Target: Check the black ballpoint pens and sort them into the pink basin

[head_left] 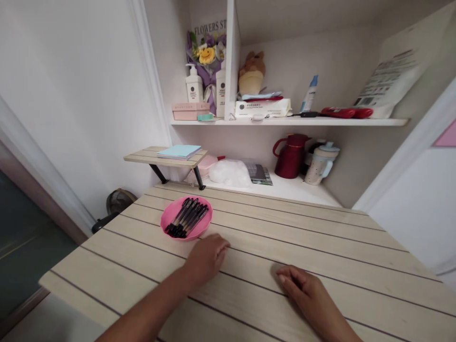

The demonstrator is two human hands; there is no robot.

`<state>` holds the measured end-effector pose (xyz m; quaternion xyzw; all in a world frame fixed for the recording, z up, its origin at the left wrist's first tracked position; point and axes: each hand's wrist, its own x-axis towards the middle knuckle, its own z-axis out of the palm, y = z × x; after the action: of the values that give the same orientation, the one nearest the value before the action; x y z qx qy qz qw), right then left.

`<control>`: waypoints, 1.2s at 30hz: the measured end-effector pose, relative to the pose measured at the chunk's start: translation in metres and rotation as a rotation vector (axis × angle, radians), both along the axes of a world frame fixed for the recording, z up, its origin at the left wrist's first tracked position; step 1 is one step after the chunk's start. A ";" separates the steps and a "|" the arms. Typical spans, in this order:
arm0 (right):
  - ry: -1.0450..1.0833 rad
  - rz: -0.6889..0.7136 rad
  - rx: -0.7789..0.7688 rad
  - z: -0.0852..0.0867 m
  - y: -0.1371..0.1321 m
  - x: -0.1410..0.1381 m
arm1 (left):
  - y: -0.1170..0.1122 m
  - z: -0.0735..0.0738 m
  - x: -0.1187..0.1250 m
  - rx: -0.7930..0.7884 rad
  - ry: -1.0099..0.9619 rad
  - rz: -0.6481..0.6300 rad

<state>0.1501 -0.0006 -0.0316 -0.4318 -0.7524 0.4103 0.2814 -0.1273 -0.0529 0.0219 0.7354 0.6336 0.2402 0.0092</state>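
Note:
My left hand [207, 256] rests on the slatted wooden table [263, 237] with its fingers curled into a loose fist. Nothing shows in it. Just beyond it, slightly to the left, is a round pink bowl [207, 219] with a wavy rim. Several black-capped pens [187, 217] with clear barrels lie side by side in the bowl. Farther right, my right hand [302, 287] lies on its side on the tabletop, fingers bent inward and thumb alongside. No object is visible in that hand, and it is well apart from the bowl.
Behind the bowl stands a small raised shelf [142, 156] on black legs, bearing blue paper pads [180, 151]. A dark red jug [292, 156] and a lidded cup [320, 164] stand at the back. Above them, a white shelf [320, 122] holds bottles, boxes and a bag.

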 end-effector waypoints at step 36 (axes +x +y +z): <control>-0.141 -0.622 0.941 0.080 0.044 0.013 | 0.040 0.034 0.022 0.733 0.206 0.197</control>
<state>0.1631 0.0432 0.0481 -0.4876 -0.7085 -0.1010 0.5001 -0.1052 -0.0124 0.0563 0.6460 0.5708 0.3753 -0.3406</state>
